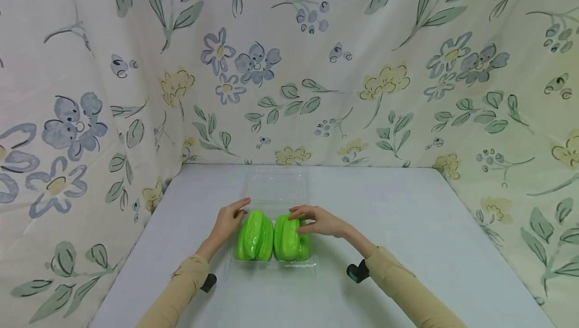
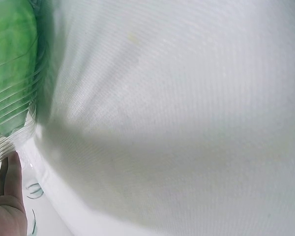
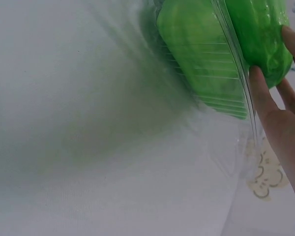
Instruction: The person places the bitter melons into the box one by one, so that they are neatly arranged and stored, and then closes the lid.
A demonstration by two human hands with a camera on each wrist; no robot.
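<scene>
A clear plastic box [image 1: 294, 263] holds several glossy, bright green, lobed pieces that look like vegetables, in a left group [image 1: 255, 240] and a right group. My right hand [image 1: 322, 221] holds the upper green piece [image 1: 289, 240] of the right group by its far end. In the right wrist view, the thumb and fingers stand around that green piece [image 3: 260, 37], above the box rim. My left hand [image 1: 228, 221] is by the box's far left corner, fingers nearly straight. The left wrist view shows its fingers [image 2: 13, 179] beside the ribbed box wall; contact is unclear.
The box's clear lid [image 1: 277, 185] lies folded back on the white tabletop [image 1: 384, 207]. A curtain [image 1: 289, 77] with flowers and leaves hangs behind and beside the table. Dark wrist-worn devices [image 1: 358, 271] show near both sleeves.
</scene>
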